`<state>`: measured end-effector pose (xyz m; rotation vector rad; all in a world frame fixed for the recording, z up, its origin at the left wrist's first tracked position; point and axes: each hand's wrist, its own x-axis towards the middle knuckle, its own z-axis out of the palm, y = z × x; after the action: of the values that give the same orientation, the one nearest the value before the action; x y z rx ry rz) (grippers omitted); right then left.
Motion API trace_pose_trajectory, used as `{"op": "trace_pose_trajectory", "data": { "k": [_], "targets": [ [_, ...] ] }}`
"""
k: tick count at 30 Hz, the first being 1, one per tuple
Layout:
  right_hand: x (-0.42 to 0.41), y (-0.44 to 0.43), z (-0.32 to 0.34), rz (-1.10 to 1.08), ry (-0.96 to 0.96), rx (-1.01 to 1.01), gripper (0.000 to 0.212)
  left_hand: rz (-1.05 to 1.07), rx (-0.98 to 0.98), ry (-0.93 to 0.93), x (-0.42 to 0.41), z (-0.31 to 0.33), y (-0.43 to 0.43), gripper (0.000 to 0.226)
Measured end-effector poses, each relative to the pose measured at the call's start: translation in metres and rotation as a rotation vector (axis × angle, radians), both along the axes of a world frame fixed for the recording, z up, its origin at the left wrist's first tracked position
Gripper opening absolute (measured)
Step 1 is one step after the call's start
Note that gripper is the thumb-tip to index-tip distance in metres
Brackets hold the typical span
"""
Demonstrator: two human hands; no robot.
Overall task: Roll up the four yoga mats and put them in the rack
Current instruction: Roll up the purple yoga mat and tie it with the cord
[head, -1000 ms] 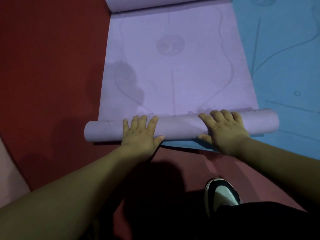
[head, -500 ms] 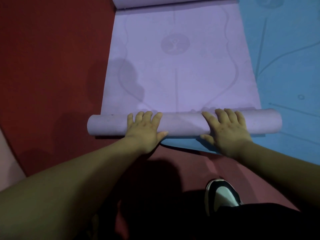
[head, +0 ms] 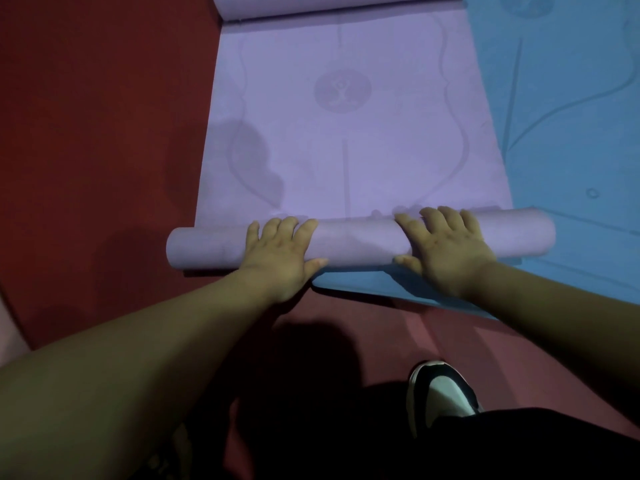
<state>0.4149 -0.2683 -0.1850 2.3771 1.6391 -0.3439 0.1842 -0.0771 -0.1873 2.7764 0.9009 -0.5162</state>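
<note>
A purple yoga mat [head: 346, 140] lies on the floor, its near end wound into a roll [head: 360, 242] that runs left to right. My left hand [head: 280, 252] presses flat on the roll's left half, fingers over the top and thumb on the near side. My right hand [head: 446, 249] presses on the right half the same way. The mat's far end [head: 311, 5] curls up at the top edge. A blue yoga mat [head: 568, 116] lies flat on the right, its near corner under the purple roll.
Red floor [head: 104, 116] stretches to the left. A pinkish-red mat [head: 363, 323] lies under my arms. My shoe [head: 441, 393] and dark trouser leg [head: 519, 445] are at the bottom right. A pale pink surface [head: 8, 327] shows at the left edge.
Both hands have pushed the roll a little further away along the purple mat, and the roll has grown slightly thicker.
</note>
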Motion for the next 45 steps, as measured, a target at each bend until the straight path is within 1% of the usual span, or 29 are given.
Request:
{"op": "trace_pose_trajectory", "data": {
  "k": [2,6,12,15,17,21,33,37,40,43,45],
  "targets": [
    [-0.002,-0.001,-0.002,0.002,-0.019,0.017,0.08,-0.008,-0.012,0.014,0.002,0.002,0.005,0.076],
    [0.001,0.004,0.001,0.027,-0.034,-0.012,0.083,-0.001,-0.034,0.029,0.006,0.006,0.006,0.076],
    [0.013,0.016,0.011,0.029,0.003,-0.092,0.086,-0.005,0.068,-0.09,-0.007,-0.007,-0.01,0.081],
    [0.016,0.019,0.012,0.024,0.03,-0.11,0.09,0.008,0.076,-0.084,0.001,-0.008,-0.002,0.078],
    [0.017,0.019,0.011,0.032,0.03,-0.089,0.092,-0.004,0.072,-0.066,0.006,-0.006,0.004,0.077],
    [0.013,0.016,0.002,0.055,-0.014,-0.015,0.089,-0.022,0.046,-0.026,0.012,-0.002,0.014,0.076],
    [0.02,0.026,0.008,0.047,0.015,-0.067,0.084,-0.021,0.011,-0.011,0.015,0.002,0.018,0.078],
    [0.024,0.031,0.012,0.054,0.046,-0.096,0.085,-0.084,0.037,-0.054,0.008,-0.001,0.008,0.082],
    [0.027,0.034,0.013,0.055,0.057,-0.098,0.088,-0.059,0.059,-0.08,0.012,-0.003,0.008,0.076],
    [0.028,0.031,0.009,0.078,0.032,-0.066,0.092,-0.052,0.021,-0.057,0.019,0.0,0.017,0.071],
    [0.024,0.028,0.002,0.097,0.002,-0.015,0.09,-0.067,-0.011,-0.028,0.023,0.003,0.025,0.071]
  ]
}}
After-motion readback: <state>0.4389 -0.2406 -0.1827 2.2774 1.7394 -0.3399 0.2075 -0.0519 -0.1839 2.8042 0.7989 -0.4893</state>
